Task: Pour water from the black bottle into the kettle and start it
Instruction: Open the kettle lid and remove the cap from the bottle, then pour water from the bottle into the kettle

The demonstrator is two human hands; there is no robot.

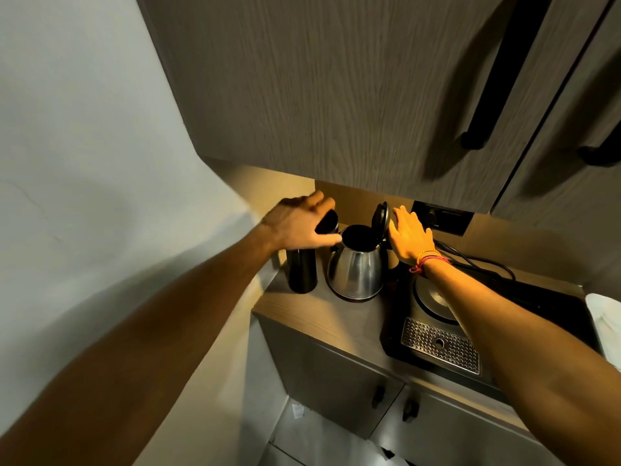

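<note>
The steel kettle (356,274) stands on the wooden counter (322,317) with its black lid (381,218) flipped upright and its mouth open. Close to its left stands the black bottle (302,274). My left hand (297,225) is curled over the bottle's top, which it hides. A dark cap-like piece (327,222) shows between its fingers and thumb. My right hand (408,235) is open with the fingers spread, and its fingertips rest against the back of the raised lid.
A black tray (551,307) right of the kettle carries a round kettle base (431,295) and a perforated drip grate (440,344). A wall socket panel (443,218) and a black cable (480,260) lie behind. An upper cabinet (336,95) hangs low overhead. A white cloth (605,317) lies at far right.
</note>
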